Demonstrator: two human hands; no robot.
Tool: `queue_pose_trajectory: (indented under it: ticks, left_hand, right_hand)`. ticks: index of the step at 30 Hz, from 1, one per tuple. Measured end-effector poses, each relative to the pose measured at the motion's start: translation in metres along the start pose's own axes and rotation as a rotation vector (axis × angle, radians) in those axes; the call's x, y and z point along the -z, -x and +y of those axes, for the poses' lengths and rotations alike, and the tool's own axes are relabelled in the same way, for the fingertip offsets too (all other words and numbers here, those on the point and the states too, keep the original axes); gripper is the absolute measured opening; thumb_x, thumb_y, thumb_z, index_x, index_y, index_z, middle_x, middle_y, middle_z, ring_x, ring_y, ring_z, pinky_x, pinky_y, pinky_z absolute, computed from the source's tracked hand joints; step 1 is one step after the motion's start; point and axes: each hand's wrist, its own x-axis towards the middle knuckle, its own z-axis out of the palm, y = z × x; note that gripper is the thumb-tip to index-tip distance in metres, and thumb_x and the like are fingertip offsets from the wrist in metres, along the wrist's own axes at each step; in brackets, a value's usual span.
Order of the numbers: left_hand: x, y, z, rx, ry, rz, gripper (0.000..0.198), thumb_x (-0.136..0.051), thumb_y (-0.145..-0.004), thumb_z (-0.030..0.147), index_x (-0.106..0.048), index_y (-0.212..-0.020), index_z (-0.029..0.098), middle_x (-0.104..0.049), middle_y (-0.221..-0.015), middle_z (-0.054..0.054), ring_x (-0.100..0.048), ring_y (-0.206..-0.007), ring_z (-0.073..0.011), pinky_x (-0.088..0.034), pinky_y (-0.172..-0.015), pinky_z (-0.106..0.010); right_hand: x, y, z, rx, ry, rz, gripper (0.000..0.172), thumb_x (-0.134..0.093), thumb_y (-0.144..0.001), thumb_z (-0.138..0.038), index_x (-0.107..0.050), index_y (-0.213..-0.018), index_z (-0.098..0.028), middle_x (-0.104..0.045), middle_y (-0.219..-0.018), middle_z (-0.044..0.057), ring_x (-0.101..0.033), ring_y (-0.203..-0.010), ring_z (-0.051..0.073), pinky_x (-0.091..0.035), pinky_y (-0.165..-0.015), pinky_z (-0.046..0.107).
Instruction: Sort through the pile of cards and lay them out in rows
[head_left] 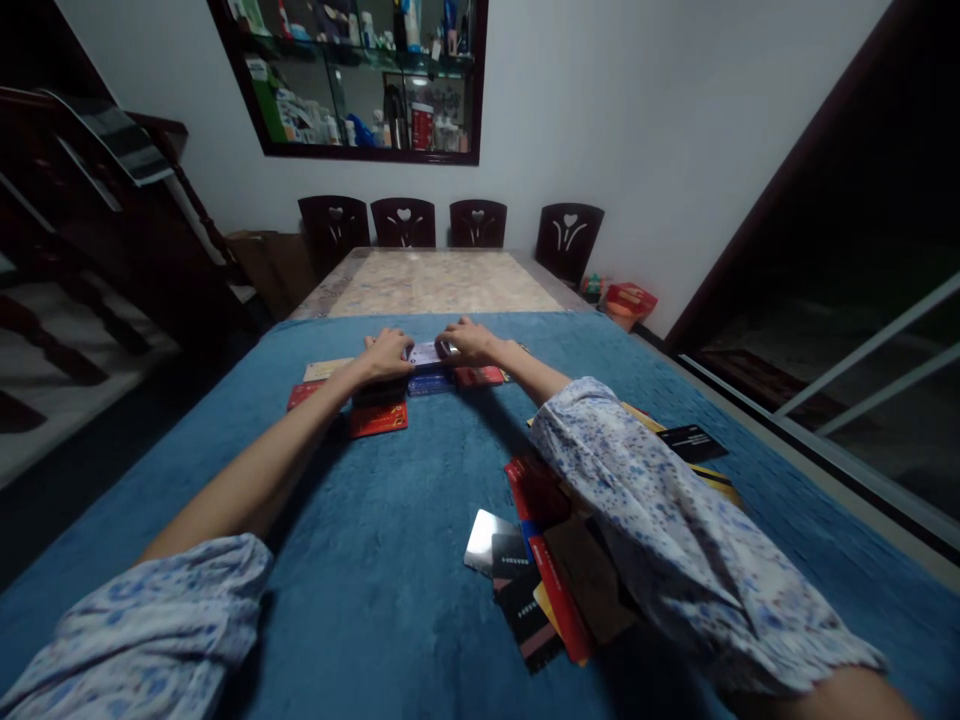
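Lilac card (427, 353), head view: our left hand (386, 354) and right hand (469, 342) pinch its opposite ends, right by blue cards (430, 384) on blue cloth (360, 540). Beyond, we note marbled tabletop (442, 282), four dark chairs (424, 228), white wall (600, 110).

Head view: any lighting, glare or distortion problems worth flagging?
Head view: dim overall, the opening at right nearly black; head view: bright glare on the silver card, soft arm shadows on the blue cloth; head view: apparent wide-angle stretching toward the edges, print on cards too small to read.
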Motion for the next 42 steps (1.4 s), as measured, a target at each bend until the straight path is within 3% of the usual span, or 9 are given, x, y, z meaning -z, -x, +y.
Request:
queue_pose_trajectory:
  ticks: [4, 9, 16, 26, 34, 42]
  left_hand:
    - [-0.002, -0.006, 0.001, -0.006, 0.001, -0.014, 0.037, -0.058, -0.074, 0.03, -0.073, -0.104, 0.017, -0.066, -0.121, -0.018, -0.052, -0.12, -0.0412, -0.044, -0.091, -0.053]
    - [-0.006, -0.014, -0.002, -0.003, -0.007, -0.045, 0.031, -0.057, -0.072, 0.028, -0.072, -0.098, 0.018, -0.072, -0.106, -0.014, -0.056, -0.113, -0.0371, -0.044, -0.092, -0.052]
    - [-0.012, -0.019, -0.008, -0.013, 0.004, -0.064, 0.027, -0.058, -0.073, 0.027, -0.073, -0.094, 0.017, -0.073, -0.103, -0.015, -0.057, -0.111, -0.0366, -0.044, -0.094, -0.054]
    - [-0.011, -0.024, -0.009, -0.014, -0.076, -0.119, 0.035, -0.058, -0.078, 0.029, -0.074, -0.108, 0.018, -0.066, -0.123, -0.015, -0.049, -0.128, -0.0377, -0.046, -0.101, -0.055]
    - [-0.014, -0.031, -0.011, -0.061, -0.025, -0.161, 0.044, -0.055, -0.077, 0.026, -0.071, -0.118, 0.023, -0.07, -0.118, -0.013, -0.05, -0.128, -0.0346, -0.043, -0.106, -0.058]
    - [-0.013, -0.03, -0.01, -0.082, -0.046, -0.177, 0.054, -0.053, -0.081, 0.027, -0.063, -0.133, 0.022, -0.066, -0.128, -0.015, -0.05, -0.129, -0.0351, -0.042, -0.106, -0.058]
  right_hand:
    - [-0.001, -0.004, 0.003, -0.003, -0.009, -0.021, 0.042, -0.064, -0.089, -0.042, -0.066, -0.129, -0.028, -0.061, -0.136, 0.012, -0.048, -0.125, 0.035, -0.045, -0.091, 0.042]
    - [-0.002, -0.008, 0.004, -0.01, -0.004, -0.059, 0.039, -0.062, -0.09, -0.037, -0.068, -0.128, -0.028, -0.062, -0.137, 0.013, -0.047, -0.128, 0.036, -0.045, -0.09, 0.042]
    - [-0.006, -0.014, 0.003, -0.006, -0.006, -0.092, 0.04, -0.061, -0.091, -0.043, -0.069, -0.128, -0.029, -0.064, -0.135, 0.011, -0.048, -0.127, 0.034, -0.044, -0.09, 0.04]
    - [-0.017, -0.026, 0.011, -0.014, 0.01, -0.1, 0.039, -0.066, -0.089, -0.037, -0.07, -0.127, -0.03, -0.07, -0.129, 0.008, -0.054, -0.125, 0.03, -0.046, -0.085, 0.031]
    - [-0.017, -0.027, 0.01, 0.009, 0.003, -0.099, 0.038, -0.064, -0.089, -0.034, -0.07, -0.126, -0.027, -0.07, -0.128, 0.01, -0.054, -0.123, 0.031, -0.045, -0.085, 0.032]
    - [-0.017, -0.026, 0.008, 0.003, 0.021, -0.102, 0.035, -0.063, -0.092, -0.035, -0.07, -0.125, -0.028, -0.067, -0.132, 0.01, -0.054, -0.122, 0.03, -0.045, -0.085, 0.033]
